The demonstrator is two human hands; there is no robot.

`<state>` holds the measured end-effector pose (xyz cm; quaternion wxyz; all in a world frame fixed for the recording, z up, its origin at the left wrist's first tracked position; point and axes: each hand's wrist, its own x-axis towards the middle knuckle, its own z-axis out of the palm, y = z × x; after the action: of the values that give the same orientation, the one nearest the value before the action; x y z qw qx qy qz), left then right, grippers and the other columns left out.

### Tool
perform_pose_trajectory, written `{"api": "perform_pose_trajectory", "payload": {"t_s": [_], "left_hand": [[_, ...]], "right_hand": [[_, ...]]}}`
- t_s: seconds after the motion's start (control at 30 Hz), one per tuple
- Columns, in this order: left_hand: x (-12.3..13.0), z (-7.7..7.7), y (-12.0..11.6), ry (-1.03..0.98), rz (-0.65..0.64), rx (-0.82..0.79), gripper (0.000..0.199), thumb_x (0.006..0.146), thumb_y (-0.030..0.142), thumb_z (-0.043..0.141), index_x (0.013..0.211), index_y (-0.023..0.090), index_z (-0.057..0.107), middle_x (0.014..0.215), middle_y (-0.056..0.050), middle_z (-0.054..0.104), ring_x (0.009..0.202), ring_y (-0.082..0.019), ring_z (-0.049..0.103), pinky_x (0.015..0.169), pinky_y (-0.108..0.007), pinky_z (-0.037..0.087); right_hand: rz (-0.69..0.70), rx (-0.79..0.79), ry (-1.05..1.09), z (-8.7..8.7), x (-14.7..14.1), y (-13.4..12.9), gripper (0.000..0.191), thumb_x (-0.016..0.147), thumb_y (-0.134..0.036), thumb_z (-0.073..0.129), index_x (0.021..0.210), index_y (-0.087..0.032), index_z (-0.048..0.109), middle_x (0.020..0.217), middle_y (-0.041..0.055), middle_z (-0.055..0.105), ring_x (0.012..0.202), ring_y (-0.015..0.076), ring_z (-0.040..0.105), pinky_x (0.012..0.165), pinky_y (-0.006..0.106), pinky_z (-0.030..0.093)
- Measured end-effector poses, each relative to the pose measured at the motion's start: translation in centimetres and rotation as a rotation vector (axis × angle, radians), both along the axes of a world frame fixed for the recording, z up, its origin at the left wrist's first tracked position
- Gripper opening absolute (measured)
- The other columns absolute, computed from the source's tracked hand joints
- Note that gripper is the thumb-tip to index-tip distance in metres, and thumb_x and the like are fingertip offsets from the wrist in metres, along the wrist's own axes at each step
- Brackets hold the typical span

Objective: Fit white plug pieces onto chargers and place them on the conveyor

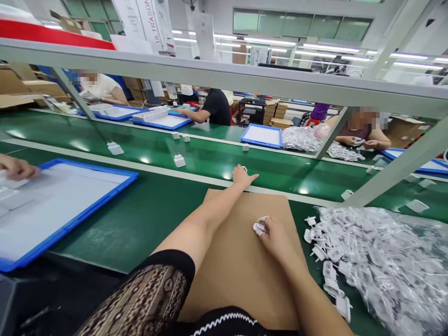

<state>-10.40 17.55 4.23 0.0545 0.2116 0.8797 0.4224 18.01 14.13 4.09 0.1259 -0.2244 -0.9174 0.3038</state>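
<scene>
My left hand reaches out over the green conveyor belt, its thumb stretched to the right. The fingers curl around a small white charger housing, of which only an edge shows. Lower down, above a brown cardboard sheet, my right hand pinches a white plastic plug part. To the right of that hand, a heap of similar white plug parts spills from a clear plastic bag onto the table.
White charger housings stand spaced along the belt. A blue-rimmed tray lies at left, with another person's hand over it. Slanted metal posts and a shelf beam cross the view. Several people sit opposite.
</scene>
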Motion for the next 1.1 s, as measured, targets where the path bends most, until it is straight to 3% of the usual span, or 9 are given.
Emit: {"api": "perform_pose_trajectory", "payload": {"t_s": [0.17, 0.23, 0.33, 0.43, 0.53, 0.73, 0.87, 0.97, 1.1], "left_hand": [[-1.6, -0.7, 0.2, -0.002, 0.036, 0.031, 0.053, 0.093, 0.024, 0.071, 0.141, 0.014, 0.052, 0.145, -0.024, 0.057, 0.142, -0.035, 0.049, 0.115, -0.044, 0.039], [-2.2, -0.6, -0.5, 0.006, 0.016, 0.053, 0.049, 0.094, 0.016, 0.066, 0.141, 0.014, 0.054, 0.143, -0.024, 0.061, 0.139, -0.035, 0.053, 0.113, -0.045, 0.041], [-1.9, -0.1, -1.9, 0.031, -0.078, 0.097, 0.059, 0.088, 0.012, 0.068, 0.145, 0.016, 0.054, 0.139, -0.021, 0.066, 0.133, -0.034, 0.059, 0.111, -0.044, 0.044], [0.3, -0.1, -3.9, 0.036, -0.255, 0.144, 0.068, 0.084, 0.011, 0.069, 0.149, 0.018, 0.052, 0.132, -0.014, 0.072, 0.119, -0.029, 0.068, 0.106, -0.039, 0.050], [3.9, -1.3, -7.2, -0.014, -0.438, 0.186, 0.069, 0.084, 0.014, 0.069, 0.150, 0.019, 0.052, 0.128, -0.011, 0.074, 0.106, -0.025, 0.072, 0.102, -0.038, 0.054], [9.5, -4.3, -15.1, -0.142, -0.721, 0.322, 0.069, 0.088, 0.040, 0.071, 0.151, 0.024, 0.050, 0.129, -0.010, 0.072, 0.111, -0.026, 0.071, 0.105, -0.045, 0.053], [11.4, -4.8, -17.5, -0.201, -0.764, 0.362, 0.071, 0.088, 0.047, 0.074, 0.151, 0.025, 0.050, 0.136, -0.013, 0.069, 0.120, -0.029, 0.068, 0.110, -0.050, 0.050], [12.0, -4.4, -17.7, -0.178, -0.662, 0.352, 0.076, 0.076, 0.052, 0.084, 0.141, 0.023, 0.059, 0.134, -0.014, 0.069, 0.117, -0.031, 0.067, 0.106, -0.051, 0.052], [12.2, -3.6, -17.5, -0.144, -0.689, 0.289, 0.042, 0.082, 0.057, 0.075, 0.105, 0.021, 0.076, 0.103, -0.009, 0.074, 0.095, -0.028, 0.069, 0.086, -0.042, 0.056]], "right_hand": [[-0.005, 0.002, -0.039, 0.6, 0.3, -0.4, 0.032, 0.076, -0.002, 0.055, 0.099, -0.019, 0.070, 0.097, 0.0073, 0.069, 0.083, 0.0194, 0.062, 0.071, 0.028, 0.041], [-0.035, -0.069, -0.001, 0.7, 0.2, -0.3, 0.032, 0.078, -0.009, 0.057, 0.106, -0.020, 0.071, 0.090, 0.0051, 0.070, 0.079, 0.0196, 0.062, 0.070, 0.028, 0.042], [-0.099, -0.339, 0.097, 0.6, -0.1, 0.3, 0.027, 0.080, -0.025, 0.060, 0.105, -0.021, 0.071, 0.080, 0.0020, 0.071, 0.073, 0.0193, 0.063, 0.068, 0.029, 0.045], [-0.135, -0.661, 0.264, 0.8, -0.6, 1.1, 0.026, 0.075, -0.037, 0.069, 0.094, -0.019, 0.070, 0.084, 0.0049, 0.075, 0.074, 0.0187, 0.065, 0.069, 0.030, 0.048], [-0.156, -0.873, 0.367, 1.0, -0.9, 1.8, 0.052, 0.061, -0.037, 0.084, 0.108, -0.020, 0.070, 0.096, 0.0075, 0.078, 0.078, 0.0187, 0.067, 0.064, 0.028, 0.047], [-0.184, -0.968, 0.405, 0.7, -1.2, 2.6, 0.037, 0.061, -0.035, 0.086, 0.094, -0.021, 0.074, 0.088, 0.0012, 0.075, 0.076, 0.0132, 0.062, 0.068, 0.025, 0.047], [-0.135, -1.109, 0.354, 0.6, -1.3, 2.2, 0.042, 0.057, -0.040, 0.091, 0.090, -0.022, 0.074, 0.087, 0.0008, 0.075, 0.076, 0.0135, 0.061, 0.070, 0.025, 0.050], [-0.125, -1.064, 0.339, 0.5, -1.4, 1.7, 0.045, 0.058, -0.045, 0.092, 0.092, -0.022, 0.074, 0.093, 0.0033, 0.077, 0.081, 0.0164, 0.065, 0.074, 0.029, 0.053], [-0.142, -0.559, 0.413, 0.9, -1.1, 0.5, 0.031, 0.079, -0.044, 0.080, 0.101, -0.023, 0.076, 0.102, 0.0055, 0.073, 0.089, 0.0191, 0.067, 0.081, 0.034, 0.055]]}}
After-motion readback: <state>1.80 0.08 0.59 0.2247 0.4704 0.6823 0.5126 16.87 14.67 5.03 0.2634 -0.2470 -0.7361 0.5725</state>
